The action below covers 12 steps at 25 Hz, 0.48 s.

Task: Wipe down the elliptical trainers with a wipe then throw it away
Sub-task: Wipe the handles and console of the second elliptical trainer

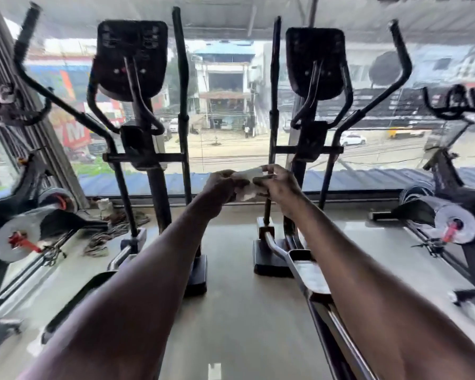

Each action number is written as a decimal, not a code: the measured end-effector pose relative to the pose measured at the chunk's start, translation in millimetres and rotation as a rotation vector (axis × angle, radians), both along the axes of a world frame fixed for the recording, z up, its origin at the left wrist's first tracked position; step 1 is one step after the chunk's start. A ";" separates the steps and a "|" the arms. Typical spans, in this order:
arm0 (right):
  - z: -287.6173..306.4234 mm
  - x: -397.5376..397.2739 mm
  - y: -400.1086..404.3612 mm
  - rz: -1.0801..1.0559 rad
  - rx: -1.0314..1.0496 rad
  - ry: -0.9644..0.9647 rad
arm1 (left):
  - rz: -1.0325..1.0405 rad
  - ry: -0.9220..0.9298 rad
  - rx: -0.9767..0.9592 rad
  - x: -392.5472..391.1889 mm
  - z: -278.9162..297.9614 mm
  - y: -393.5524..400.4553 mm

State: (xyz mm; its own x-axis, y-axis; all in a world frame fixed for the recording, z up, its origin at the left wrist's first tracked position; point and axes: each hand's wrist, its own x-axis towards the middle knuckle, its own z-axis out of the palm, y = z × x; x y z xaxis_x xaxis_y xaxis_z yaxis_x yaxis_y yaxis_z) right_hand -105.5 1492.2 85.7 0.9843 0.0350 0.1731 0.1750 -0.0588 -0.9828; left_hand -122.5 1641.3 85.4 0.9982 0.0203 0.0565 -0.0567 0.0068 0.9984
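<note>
Left hand (222, 187) and right hand (279, 185) both stretched out ahead at centre, fingers curled, pinching a white wipe (248, 179) between them in mid-air. Beyond, left elliptical trainer (137, 105) and right elliptical trainer (313, 105) stand side by side. Farthest, the window (225, 105), facing a street.

Exercise bikes stand at nine o'clock (25, 231) and three o'clock (447, 212). Rags (115, 229) lie heaped at eight. Window (231, 105) at twelve.
</note>
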 end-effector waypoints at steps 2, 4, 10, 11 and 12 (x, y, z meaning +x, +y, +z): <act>15.6 61.7 -19.2 -0.079 0.132 0.025 | -0.035 0.000 -0.046 64.6 18.3 -20.2; 29.0 118.2 -34.8 -0.255 -0.007 -0.116 | -0.059 -0.017 -0.085 121.2 36.2 -41.4; 86.5 272.9 -29.6 -0.277 -0.487 -0.562 | -0.065 -0.053 -0.298 298.5 83.1 -66.5; 98.4 296.3 -29.7 -0.235 -0.499 -0.572 | -0.093 -0.058 -0.371 324.8 92.1 -66.2; 108.5 320.8 -29.7 -0.203 -0.510 -0.585 | -0.120 -0.076 -0.441 348.9 101.5 -64.7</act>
State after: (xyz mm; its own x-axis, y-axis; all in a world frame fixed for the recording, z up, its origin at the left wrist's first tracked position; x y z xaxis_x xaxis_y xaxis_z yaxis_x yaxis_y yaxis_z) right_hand 215.3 1462.5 194.1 0.7347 0.0793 0.6737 0.5912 -0.5620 -0.5785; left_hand 226.4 1576.6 187.0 0.9883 -0.0571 0.1412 -0.1019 0.4412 0.8916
